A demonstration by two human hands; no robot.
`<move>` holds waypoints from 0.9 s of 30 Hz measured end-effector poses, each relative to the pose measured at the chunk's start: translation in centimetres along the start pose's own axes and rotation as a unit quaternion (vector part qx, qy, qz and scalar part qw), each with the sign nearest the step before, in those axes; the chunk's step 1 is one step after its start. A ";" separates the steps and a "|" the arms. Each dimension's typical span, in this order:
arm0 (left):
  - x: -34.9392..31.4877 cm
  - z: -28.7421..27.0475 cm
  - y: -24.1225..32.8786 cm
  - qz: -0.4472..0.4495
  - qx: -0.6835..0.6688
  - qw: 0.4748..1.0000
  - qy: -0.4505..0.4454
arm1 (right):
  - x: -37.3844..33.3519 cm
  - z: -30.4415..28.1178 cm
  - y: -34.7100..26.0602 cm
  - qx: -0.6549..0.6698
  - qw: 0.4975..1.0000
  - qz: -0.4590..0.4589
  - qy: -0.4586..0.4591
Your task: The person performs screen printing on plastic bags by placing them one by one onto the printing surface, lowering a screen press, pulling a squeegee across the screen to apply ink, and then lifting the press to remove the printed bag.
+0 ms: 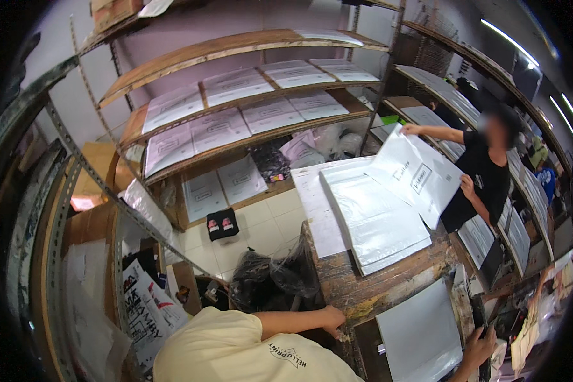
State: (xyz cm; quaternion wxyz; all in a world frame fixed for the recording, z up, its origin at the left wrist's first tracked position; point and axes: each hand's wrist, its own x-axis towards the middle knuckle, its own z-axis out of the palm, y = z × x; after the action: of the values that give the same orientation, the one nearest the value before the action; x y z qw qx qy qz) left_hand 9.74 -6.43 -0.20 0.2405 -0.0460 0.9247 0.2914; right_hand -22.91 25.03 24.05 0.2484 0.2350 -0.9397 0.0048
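Head view shows me the hands well apart: the left hand (334, 320) curls at the edge of the wooden surface (356, 283), the right hand (479, 349) just beside a pale grey sheet (419, 331). I can't tell whether either grips anything. That sheet lies between them, near a silvery stack (375, 219); beyond, a co-worker (481, 162) holds a printed bag (420, 173).

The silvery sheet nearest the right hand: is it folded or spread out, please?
Spread out: the silvery sheet lies flat near the right hand, with no fold showing.
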 end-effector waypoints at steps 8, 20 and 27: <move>4.5 -10.3 14.8 0.268 -0.594 0.757 0.042 | -3.6 -0.9 -2.4 0.045 0.999 0.009 0.021; 8.3 -4.1 9.8 -0.093 -0.798 0.595 0.000 | -17.1 8.5 -5.2 0.195 0.946 -0.007 -0.259; 12.7 -1.0 7.0 -0.197 -0.763 0.615 -0.021 | -21.7 13.7 -8.0 0.206 0.946 0.003 -0.250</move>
State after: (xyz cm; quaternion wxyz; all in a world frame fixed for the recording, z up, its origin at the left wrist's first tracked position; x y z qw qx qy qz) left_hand -3.39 -0.49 -1.84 0.1901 -0.3876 0.3323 0.8386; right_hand -9.13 25.72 1.03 -0.0486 0.2723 -0.9507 0.1400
